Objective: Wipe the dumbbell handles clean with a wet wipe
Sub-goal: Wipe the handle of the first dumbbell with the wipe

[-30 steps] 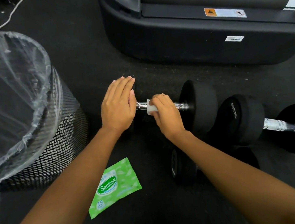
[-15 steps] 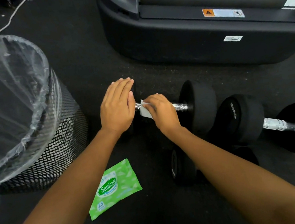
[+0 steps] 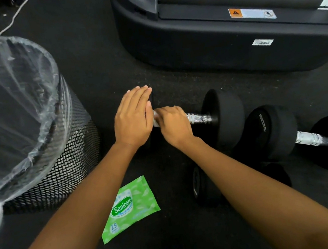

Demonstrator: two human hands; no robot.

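The dumbbell handle (image 3: 198, 118) lay on the dark floor just in front of the treadmill base (image 3: 222, 52), and your right hand (image 3: 175, 126) was closed around it at its left end, with a scrap of white wet wipe (image 3: 155, 121) showing at the knuckles. Your left hand (image 3: 133, 117) rested flat and open-fingered over the left weight head, probably to stop it rolling. The second dumbbell (image 3: 317, 139), the green wipe packet (image 3: 129, 208) and the lined mesh bin (image 3: 33, 130) sat nearby, likely for the next steps.
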